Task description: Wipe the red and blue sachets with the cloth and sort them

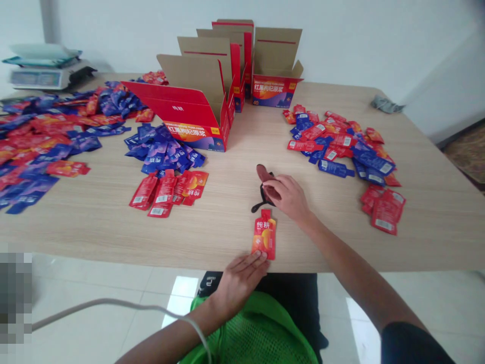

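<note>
A pale wooden counter (322,232) is stretching away from me toward a white wall (341,40). Nearest, some green mesh (261,328) is showing below the counter's edge. My left fingers (253,259) are lying nearly straight, gripping nothing, their tips touching the bottom of a red pouch (264,235). The pouch is resting flat just inside the edge, its narrow neck pointing away from me. I am judging it light, soft and a little slippery, likely to bulge or leak under a hard squeeze, so I am favouring a gentle pinch at a side seam or the neck.

Just beyond the neck, my right fingers (282,183) are curling closed on a brown tool (263,174) with black loops; what it is exactly, I cannot tell. It is looking stiffer, and its thick body is offering the surer hold. Farther out, loose red pouches (162,194) are lying to my left before a blue heap (159,151), and a mixed heap (337,139) is spreading to my right. Beyond, boxes (189,131) are standing open.
</note>
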### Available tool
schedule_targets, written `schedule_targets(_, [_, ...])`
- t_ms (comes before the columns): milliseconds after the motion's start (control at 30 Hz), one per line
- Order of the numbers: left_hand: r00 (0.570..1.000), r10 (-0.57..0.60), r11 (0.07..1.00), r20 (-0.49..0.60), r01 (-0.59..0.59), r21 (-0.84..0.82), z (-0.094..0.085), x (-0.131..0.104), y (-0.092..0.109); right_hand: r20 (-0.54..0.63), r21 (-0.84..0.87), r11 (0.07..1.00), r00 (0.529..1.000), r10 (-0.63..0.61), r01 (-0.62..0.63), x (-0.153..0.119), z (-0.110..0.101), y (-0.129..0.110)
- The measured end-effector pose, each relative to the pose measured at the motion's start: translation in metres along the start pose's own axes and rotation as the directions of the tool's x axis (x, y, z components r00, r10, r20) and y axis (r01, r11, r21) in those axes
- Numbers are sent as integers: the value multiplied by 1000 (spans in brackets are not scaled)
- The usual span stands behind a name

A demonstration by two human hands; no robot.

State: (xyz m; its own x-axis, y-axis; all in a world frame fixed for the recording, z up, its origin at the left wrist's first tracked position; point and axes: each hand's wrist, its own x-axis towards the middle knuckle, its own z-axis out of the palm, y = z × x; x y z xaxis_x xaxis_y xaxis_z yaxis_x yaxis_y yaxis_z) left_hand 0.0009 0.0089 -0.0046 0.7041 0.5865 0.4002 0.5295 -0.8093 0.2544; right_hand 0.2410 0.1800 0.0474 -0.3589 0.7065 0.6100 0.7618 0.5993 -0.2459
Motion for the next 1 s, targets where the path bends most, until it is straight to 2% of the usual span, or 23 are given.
schedule_targets(67, [1000,-10,1000,-11,9,-10,1,0,1,-97,119,989,990,99,-87,-8,-16,-21])
schedule_targets(100, [1000,-17,1000,-16,16,-16,2,0,2,-89,187,977,989,118,-100,-16,-23,-34])
schedule_targets(167, [999,-38,998,-27,37,-40,2,0,3,52,276,960,998,29,-42,-38,-31,-62])
schedule_targets(267, [997,-61,995,-41,57,-87,2,1,3,268,331,937,941,-208,113,-71,-28,-85])
schedule_targets(333, [999,-45,996,-30,42,-81,1,2,3,306,305,944,926,-220,123,-80,-18,-80])
schedule_targets(400, [1000,-20,999,-19,19,-45,0,2,3,283,250,964,945,-167,96,-77,-6,-63])
schedule_targets(533, [1000,-5,1000,7,6,-9,-1,0,3,238,121,987,963,-128,102,-43,15,-19])
schedule_targets(633, [999,-22,1000,35,22,-21,-2,-1,3,225,5,996,970,-92,93,-15,16,2])
schedule_targets(700, [999,-29,999,32,30,-30,-2,0,3,122,-11,1000,992,-16,18,-3,6,3])
schedule_targets(767, [999,-27,999,20,28,-37,-3,1,3,-20,61,995,997,78,-76,-2,-10,-11])
schedule_targets(833, [1000,-25,999,6,26,-44,-3,3,3,-69,170,978,989,134,-120,-16,-25,-35])
schedule_targets(900, [999,-39,997,-6,39,-60,-3,3,4,48,254,963,995,82,-91,-40,-34,-62])
schedule_targets(967, [998,-57,995,9,57,-87,-2,2,4,217,301,953,975,-57,-12,-68,-34,-82])
schedule_targets(1000, [998,-64,993,23,66,-99,-2,1,4,258,302,953,961,-98,16,-80,-30,-87])
